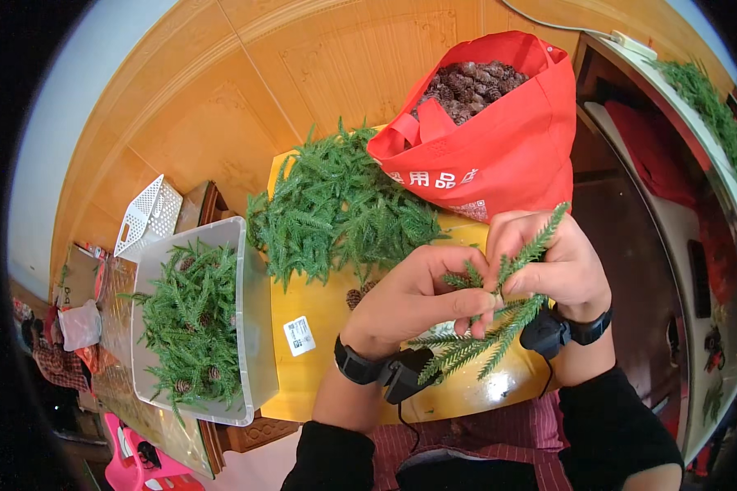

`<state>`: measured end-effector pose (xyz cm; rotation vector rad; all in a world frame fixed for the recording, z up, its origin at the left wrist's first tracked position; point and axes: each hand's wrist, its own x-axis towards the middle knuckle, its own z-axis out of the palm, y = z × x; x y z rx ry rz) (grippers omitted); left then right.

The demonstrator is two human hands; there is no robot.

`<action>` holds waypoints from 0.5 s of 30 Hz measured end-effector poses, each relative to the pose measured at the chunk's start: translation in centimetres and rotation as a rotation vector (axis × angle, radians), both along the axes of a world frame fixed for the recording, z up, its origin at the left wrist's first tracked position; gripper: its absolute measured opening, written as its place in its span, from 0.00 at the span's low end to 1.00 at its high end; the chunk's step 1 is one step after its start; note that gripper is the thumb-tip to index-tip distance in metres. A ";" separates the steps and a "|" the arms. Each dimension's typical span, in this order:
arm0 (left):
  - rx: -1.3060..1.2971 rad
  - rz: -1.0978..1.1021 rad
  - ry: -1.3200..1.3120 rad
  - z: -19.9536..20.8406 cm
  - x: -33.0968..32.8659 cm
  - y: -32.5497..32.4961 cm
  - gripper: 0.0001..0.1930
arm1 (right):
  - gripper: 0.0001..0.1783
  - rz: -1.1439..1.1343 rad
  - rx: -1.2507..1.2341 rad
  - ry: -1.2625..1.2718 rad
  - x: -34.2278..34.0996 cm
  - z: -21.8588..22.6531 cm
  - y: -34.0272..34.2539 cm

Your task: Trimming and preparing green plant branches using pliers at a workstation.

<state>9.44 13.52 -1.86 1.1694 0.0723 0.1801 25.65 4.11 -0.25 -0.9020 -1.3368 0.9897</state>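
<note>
Both hands meet over the right part of the yellow tabletop point(291, 376), pinching one artificial pine sprig point(499, 334) between them. My left hand point(422, 295) has thumb and fingers closed at the middle of the sprig. My right hand point(561, 266) grips it just above, its thumb across the stem. Green needle tips stick out above and below the fingers; the point where the stems join is partly hidden. Beyond my left hand lies a large pile of green pine sprigs point(336, 204). Two brown pine cones point(353, 299) rest between that pile and my left hand.
A red fabric bag point(508, 147) full of pine cones point(471, 86) stands at the back right. On the left, a clear plastic bin point(258, 352) holds sprigs with cones, near a white perforated basket point(149, 214). A white label card point(299, 336) lies on the table. A cabinet point(630, 245) stands right.
</note>
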 end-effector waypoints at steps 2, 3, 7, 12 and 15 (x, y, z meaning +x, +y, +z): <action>0.028 0.004 0.032 0.1 0.1 0.0 0.08 | 0.09 0.031 -0.149 0.068 0.2 0.0 -0.3; 0.063 0.003 0.073 0.2 0.0 0.1 0.08 | 0.09 0.034 -0.149 0.070 -0.1 0.3 -0.3; 0.141 0.008 0.096 0.2 0.1 0.4 0.07 | 0.09 0.122 -0.202 0.152 0.5 0.0 -0.3; 0.022 0.315 -0.043 0.3 -0.7 0.6 0.05 | 0.42 -0.019 -0.037 0.149 -0.2 0.1 0.5; -0.089 0.428 -0.232 0.0 -1.4 1.5 0.03 | 0.47 -0.247 0.082 0.010 0.4 -0.8 1.2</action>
